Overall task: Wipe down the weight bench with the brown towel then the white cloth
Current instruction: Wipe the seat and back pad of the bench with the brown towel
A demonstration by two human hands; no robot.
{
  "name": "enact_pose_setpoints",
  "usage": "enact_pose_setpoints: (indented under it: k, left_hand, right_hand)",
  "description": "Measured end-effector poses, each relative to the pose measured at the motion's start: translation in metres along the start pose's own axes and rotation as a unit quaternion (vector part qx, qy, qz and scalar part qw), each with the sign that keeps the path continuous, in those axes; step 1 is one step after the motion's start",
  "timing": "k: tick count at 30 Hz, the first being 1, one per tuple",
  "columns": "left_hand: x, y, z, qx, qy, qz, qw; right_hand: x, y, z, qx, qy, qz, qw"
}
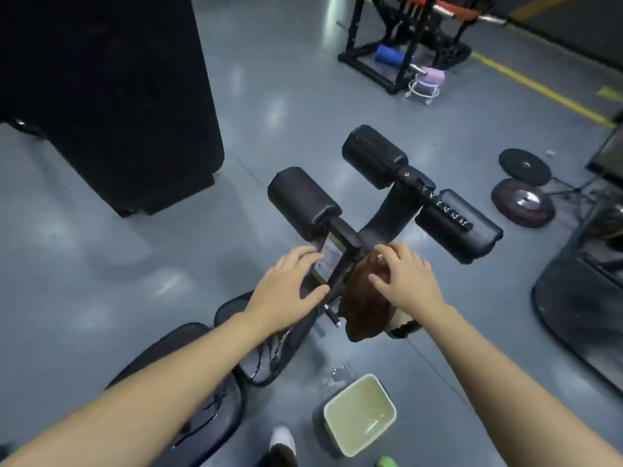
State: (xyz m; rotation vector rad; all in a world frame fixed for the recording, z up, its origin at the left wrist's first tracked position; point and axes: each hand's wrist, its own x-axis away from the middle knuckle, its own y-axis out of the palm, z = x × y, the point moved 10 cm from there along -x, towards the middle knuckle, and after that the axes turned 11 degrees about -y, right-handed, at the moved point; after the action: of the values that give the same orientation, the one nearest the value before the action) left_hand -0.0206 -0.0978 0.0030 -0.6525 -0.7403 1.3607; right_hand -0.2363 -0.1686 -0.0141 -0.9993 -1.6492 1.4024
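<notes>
Two weight plates [524, 187] lie on glossy grey floor [101, 264].

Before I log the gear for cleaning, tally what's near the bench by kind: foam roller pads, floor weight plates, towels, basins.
Foam roller pads: 3
Weight plates: 2
Brown towel: 1
Basin: 1
Total: 7
</notes>
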Motion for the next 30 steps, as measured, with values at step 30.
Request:
enact_pose_setpoints:
  k: [30]
  left_hand:
    - [0.102,-0.007,-0.166,0.299,-0.057,0.053,0.951]
  right_hand:
    - [0.044,-0.032,-0.334,-0.22,-0.375,0.263,0.861]
